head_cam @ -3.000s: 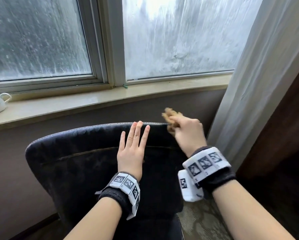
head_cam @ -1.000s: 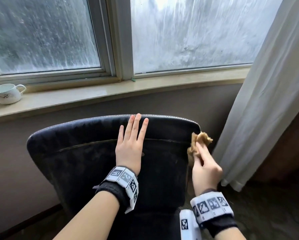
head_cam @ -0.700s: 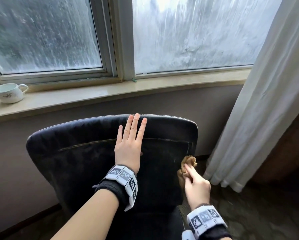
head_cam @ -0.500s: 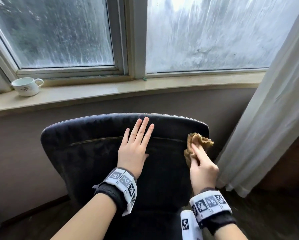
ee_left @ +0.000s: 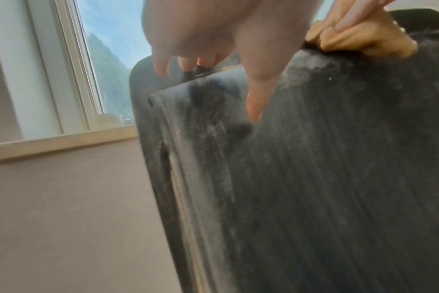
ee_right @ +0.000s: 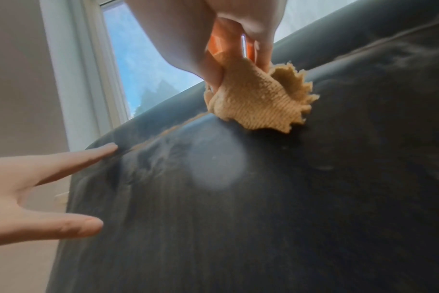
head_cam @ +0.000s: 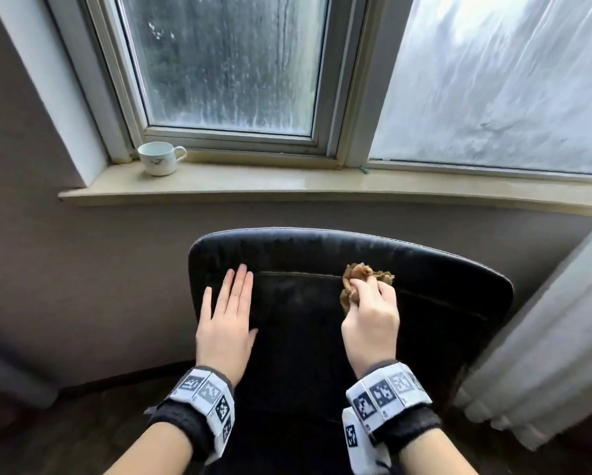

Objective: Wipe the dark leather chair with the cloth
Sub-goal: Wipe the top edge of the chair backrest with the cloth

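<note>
Your right hand (head_cam: pixel 370 323) squeezed the soft, light cloth (ee_right: pixel 258 103) near the chair (head_cam: pixel 441 303) back's top edge, while your left hand (head_cam: pixel 226 323) lay flat, fingers straight, by its left edge.

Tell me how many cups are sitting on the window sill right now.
1. A white cup stands at the left end of the window sill, beside the window frame. The sill's far right end runs behind the curtain, so anything there would be hidden.
</note>
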`<control>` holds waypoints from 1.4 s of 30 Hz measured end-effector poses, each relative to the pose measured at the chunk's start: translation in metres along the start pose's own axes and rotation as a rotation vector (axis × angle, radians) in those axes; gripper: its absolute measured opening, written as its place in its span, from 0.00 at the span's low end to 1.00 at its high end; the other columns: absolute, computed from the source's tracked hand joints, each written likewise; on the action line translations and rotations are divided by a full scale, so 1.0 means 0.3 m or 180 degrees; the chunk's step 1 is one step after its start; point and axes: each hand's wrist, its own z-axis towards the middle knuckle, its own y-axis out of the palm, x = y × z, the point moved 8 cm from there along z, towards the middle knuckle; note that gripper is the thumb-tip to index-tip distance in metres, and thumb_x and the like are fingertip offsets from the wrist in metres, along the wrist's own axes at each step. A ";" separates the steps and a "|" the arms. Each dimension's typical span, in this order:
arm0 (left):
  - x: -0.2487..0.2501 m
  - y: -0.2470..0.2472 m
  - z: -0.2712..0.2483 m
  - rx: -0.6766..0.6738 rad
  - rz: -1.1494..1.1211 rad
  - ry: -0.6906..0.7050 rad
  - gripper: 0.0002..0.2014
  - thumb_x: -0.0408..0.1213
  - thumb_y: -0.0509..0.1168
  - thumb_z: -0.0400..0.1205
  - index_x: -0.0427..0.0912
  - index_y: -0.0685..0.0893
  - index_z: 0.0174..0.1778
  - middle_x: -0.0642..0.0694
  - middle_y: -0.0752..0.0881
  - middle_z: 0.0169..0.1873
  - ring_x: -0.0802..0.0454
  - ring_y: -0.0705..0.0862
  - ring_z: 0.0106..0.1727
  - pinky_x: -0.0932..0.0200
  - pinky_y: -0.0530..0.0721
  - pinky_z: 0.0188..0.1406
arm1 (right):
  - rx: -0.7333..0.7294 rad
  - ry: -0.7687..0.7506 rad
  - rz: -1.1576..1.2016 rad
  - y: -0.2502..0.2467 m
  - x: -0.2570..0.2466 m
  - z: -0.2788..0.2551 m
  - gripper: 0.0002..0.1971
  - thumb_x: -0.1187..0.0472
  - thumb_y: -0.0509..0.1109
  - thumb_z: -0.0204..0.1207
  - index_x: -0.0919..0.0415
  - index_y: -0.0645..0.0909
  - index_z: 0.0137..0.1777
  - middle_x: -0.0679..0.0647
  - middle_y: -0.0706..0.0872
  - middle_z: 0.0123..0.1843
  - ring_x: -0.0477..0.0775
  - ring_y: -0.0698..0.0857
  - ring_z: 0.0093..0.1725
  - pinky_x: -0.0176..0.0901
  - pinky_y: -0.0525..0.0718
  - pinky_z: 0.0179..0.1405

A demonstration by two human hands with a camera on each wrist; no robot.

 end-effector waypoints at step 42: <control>0.000 -0.049 0.268 0.0311 -0.0208 0.0048 0.66 0.47 0.85 0.44 0.56 0.54 0.78 0.44 0.64 0.73 0.46 0.59 0.76 0.40 0.60 0.75 | -0.1039 -0.1235 -0.0923 0.080 -0.141 0.005 0.13 0.76 0.66 0.55 0.63 0.81 0.38 0.56 0.87 0.43 0.59 0.81 0.38 0.43 0.86 0.38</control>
